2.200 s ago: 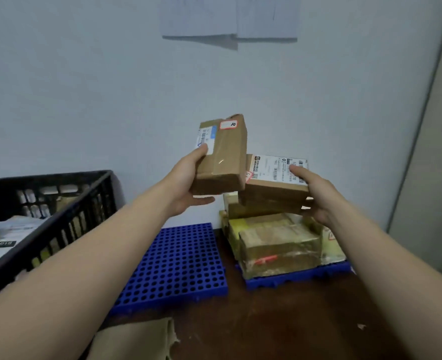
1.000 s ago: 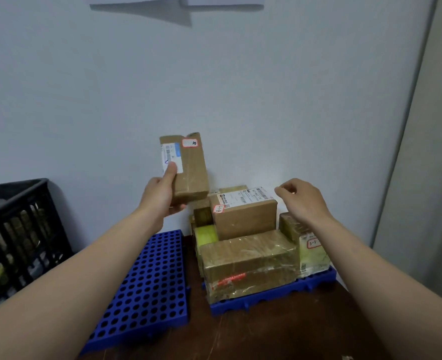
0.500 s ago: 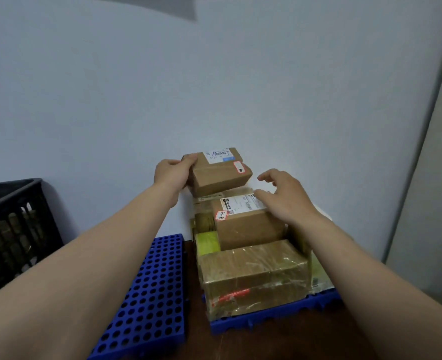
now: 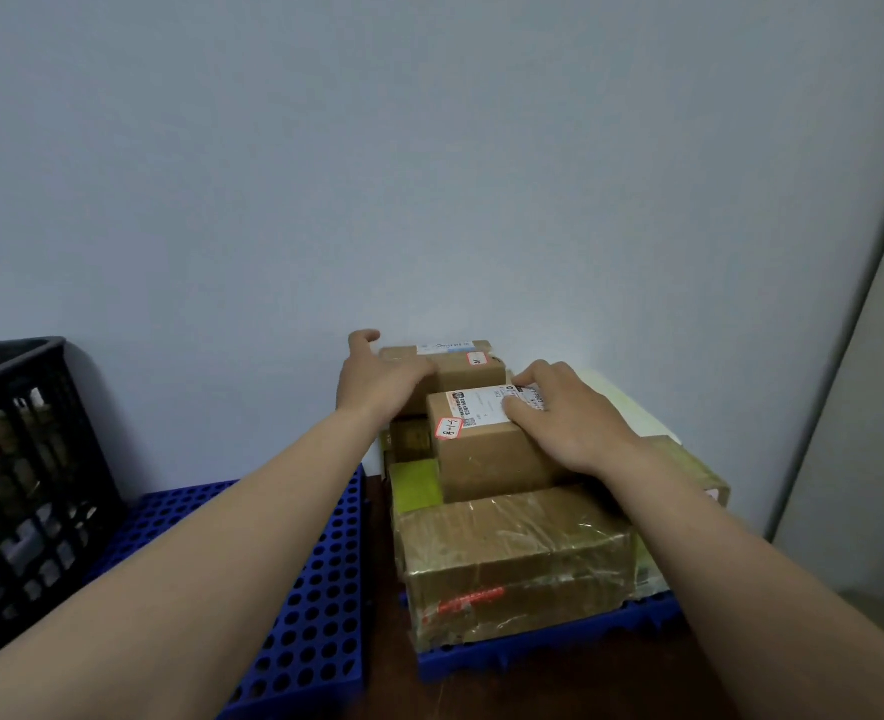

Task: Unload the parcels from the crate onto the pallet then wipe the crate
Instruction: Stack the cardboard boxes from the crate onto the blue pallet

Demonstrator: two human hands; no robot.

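A stack of brown parcels stands on the right blue pallet (image 4: 543, 652) against the wall. A small brown parcel (image 4: 468, 368) with a white label lies flat at the back top of the stack. My left hand (image 4: 377, 376) rests on its left end, thumb lifted and fingers spread. My right hand (image 4: 564, 413) presses flat on the labelled parcel (image 4: 481, 444) just in front of it. A large taped parcel (image 4: 512, 558) forms the stack's front. The black crate (image 4: 24, 459) stands at the far left with parcels visible through its slots.
A second blue pallet (image 4: 299, 589) lies bare between the crate and the stack. Dark wooden floor (image 4: 559, 693) shows in front of the pallets. The pale wall is directly behind the stack, and a grey door edge (image 4: 845, 381) runs down the right.
My left hand has laid the small parcel flat at the back of the stack and loosened its grip. My right hand has settled onto the labelled parcel.
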